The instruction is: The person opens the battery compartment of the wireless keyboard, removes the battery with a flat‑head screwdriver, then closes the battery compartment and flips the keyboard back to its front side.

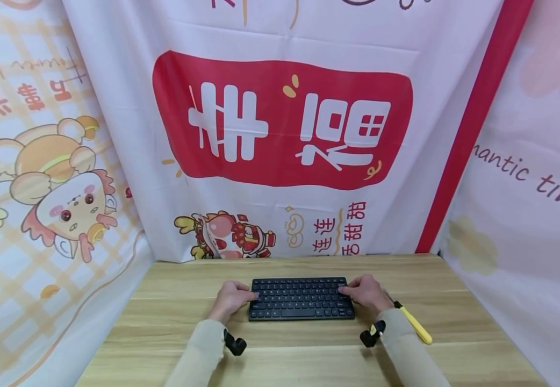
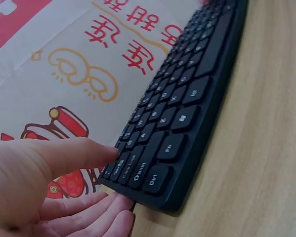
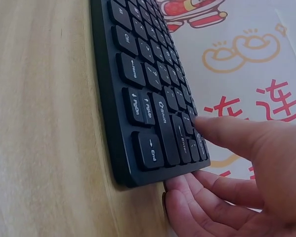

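Note:
A black compact keyboard (image 1: 301,299) lies between both hands over the wooden table, its long space bar toward the person. At its left end the left hand (image 1: 232,299) grips it, the thumb on top near the Tab and Caps Lock keys and the fingers at the underside in the left wrist view. The right hand (image 1: 366,293) pinches the opposite end. In the right wrist view the right thumb (image 3: 232,133) presses the top near the Enter key, while the other fingers (image 3: 187,197) curl at the lower edge. The keyboard's underside is hidden.
A yellow-handled tool (image 1: 416,325) with a thin metal shaft lies on the wooden table (image 1: 289,365) beside the right forearm. Printed cloths hang behind and at both sides; the back cloth (image 1: 280,220) meets the table's far edge. Black wrist cameras (image 1: 234,343) sit on both sleeves.

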`<state>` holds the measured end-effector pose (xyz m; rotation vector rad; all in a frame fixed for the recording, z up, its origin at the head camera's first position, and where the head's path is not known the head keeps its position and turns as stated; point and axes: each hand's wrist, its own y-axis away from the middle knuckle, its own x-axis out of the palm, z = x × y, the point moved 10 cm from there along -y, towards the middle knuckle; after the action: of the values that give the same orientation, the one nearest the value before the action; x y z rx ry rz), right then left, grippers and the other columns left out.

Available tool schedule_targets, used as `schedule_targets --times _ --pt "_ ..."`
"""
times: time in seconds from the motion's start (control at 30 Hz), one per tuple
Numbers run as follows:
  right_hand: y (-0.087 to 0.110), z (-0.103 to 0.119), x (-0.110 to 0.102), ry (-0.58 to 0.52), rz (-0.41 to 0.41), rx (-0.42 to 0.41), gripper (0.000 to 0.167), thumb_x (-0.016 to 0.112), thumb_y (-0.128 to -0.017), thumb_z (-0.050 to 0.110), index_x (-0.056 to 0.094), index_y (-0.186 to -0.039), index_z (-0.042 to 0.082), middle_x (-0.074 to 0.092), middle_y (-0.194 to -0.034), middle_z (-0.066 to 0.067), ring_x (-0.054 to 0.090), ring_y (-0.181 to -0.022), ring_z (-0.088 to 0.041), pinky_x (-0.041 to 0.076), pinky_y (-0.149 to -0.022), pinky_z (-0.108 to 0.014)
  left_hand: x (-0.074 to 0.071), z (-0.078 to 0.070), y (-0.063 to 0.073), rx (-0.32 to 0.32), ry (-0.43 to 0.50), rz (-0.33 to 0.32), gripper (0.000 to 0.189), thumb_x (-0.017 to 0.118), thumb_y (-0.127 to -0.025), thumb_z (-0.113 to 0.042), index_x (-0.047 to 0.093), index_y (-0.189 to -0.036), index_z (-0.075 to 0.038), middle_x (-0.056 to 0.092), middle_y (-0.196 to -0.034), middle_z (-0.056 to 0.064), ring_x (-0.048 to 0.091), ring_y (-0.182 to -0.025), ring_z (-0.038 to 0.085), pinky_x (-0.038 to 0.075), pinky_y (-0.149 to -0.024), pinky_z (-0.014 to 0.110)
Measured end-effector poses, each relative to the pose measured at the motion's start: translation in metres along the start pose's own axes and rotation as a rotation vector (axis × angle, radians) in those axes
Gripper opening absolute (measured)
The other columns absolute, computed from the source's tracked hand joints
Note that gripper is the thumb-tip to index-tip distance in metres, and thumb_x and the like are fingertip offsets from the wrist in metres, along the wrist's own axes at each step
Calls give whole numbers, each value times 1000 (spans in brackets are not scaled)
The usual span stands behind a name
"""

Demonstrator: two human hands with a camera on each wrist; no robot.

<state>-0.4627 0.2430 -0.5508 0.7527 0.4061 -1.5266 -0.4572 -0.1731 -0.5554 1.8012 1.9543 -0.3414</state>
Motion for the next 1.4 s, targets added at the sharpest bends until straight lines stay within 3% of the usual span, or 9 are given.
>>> schedule_targets --times 0.23,0.43,0.5,0.6,0.77,0.9,1.0,1.2,1.4 --pt "-4 4 0 17 -3 -47 26 82 -93 32 76 -86 8 66 -82 -3 57 -78 -19 45 -65 -28 10 -9 1 14 -44 3 41 89 -83 -18 68 -112 2 74 -107 16 67 -98 25 57 -84 38" --pt "-3 4 -2 -20 -13 -49 27 83 -91 33 74 -83 9 64 -78 -1 55 -76 -17 43 -64 -27 14 -22 8 50 -143 32 40 85 -88 -18 64 -115 4 71 -105 16 63 -92 24 56 -83 38" --pt "-1 4 -2 -48 -15 -50 28 84 -91 33 75 -85 7 64 -78 0 56 -74 -16 44 -64 -26 14 -28 13 86 -211 48 43 83 -90 -19 64 -120 5 71 -110 18 64 -95 26 58 -87 43" --pt "5 4 -4 -102 -20 -47 30 87 -88 32 77 -91 3 67 -79 0 59 -73 -14 47 -63 -24 14 -44 24 176 -323 62 56 81 -92 -20 59 -134 11 68 -128 27 66 -113 36 56 -102 54" --pt "16 7 -9 -174 -12 -32 38 88 -87 34 77 -103 1 72 -85 -4 63 -75 -15 50 -65 -25 22 -78 47 380 -446 99 75 80 -94 -21 45 -152 12 50 -155 32 49 -145 47 40 -122 60" --pt "22 12 -15 -203 -20 -15 39 87 -87 37 76 -104 3 71 -84 -3 62 -78 -16 48 -67 -26 39 -101 64 511 -509 183 80 79 -96 -26 39 -158 5 43 -164 26 41 -153 43 36 -126 57" --pt "27 18 -20 -225 -37 -36 39 87 -87 37 75 -102 3 68 -79 -2 61 -76 -16 48 -67 -27 54 -113 77 574 -571 217 86 79 -96 -32 34 -163 0 36 -169 20 36 -157 38 33 -129 53" --pt "39 33 -24 -260 -46 -69 35 87 -87 36 74 -98 5 59 -67 4 56 -67 -13 49 -65 -28 91 -129 93 695 -762 218 103 81 -92 -42 22 -168 -5 24 -176 13 27 -162 31 28 -132 47" --pt "48 46 -25 -287 -86 -92 39 89 -85 34 75 -103 2 66 -79 1 59 -73 -13 54 -68 -32 130 -139 102 814 -898 178 112 81 -91 -47 14 -169 -3 15 -178 13 20 -165 28 26 -133 45"
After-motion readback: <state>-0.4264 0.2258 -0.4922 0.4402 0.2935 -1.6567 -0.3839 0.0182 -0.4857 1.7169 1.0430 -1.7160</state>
